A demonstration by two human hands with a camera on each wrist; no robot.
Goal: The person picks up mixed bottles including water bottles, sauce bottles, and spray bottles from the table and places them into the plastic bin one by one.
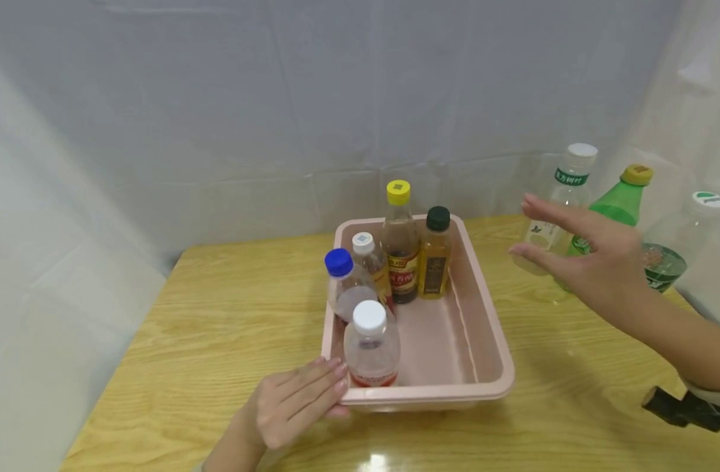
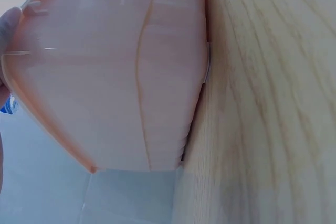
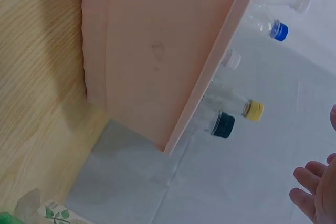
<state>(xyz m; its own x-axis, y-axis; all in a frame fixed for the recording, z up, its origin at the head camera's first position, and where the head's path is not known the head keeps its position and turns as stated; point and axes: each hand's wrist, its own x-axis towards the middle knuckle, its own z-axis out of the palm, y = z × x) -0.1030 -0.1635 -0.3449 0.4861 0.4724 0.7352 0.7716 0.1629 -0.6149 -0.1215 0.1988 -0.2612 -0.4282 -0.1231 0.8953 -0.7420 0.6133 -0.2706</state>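
Near the middle of the desk (image 1: pixel 230 314), its far rim close to the far edge, a pink plastic bin (image 1: pixel 431 393) carries five bottles. The head view shows them inside: a clear white-capped bottle (image 1: pixel 372 354) in the near-left corner, behind it a blue-capped bottle (image 1: pixel 351 298), then a yellow-labelled bottle (image 1: pixel 380 278) along the left wall, and toward the far rim a yellow-capped sauce bottle (image 1: pixel 402 269) beside a dark-capped amber bottle (image 1: pixel 434 262). The left hand (image 1: pixel 295 401) rests straight fingers on the bin's near-left corner, thumb below the rim. The left wrist view adds what the head view hides: the outer wall running down to the wood.

Toward the desk's right edge stand a green-banded clear bottle (image 1: pixel 572 177), a green bottle with a yellow cap (image 1: pixel 620 203) and a wide clear bottle with a green label (image 1: pixel 669 262). The right hand (image 1: pixel 602 262), released, thumb and fingers spread, overlaps them from above; the right wrist view shows it holding nothing, well apart from the bin, where only caps and necks top the rim.
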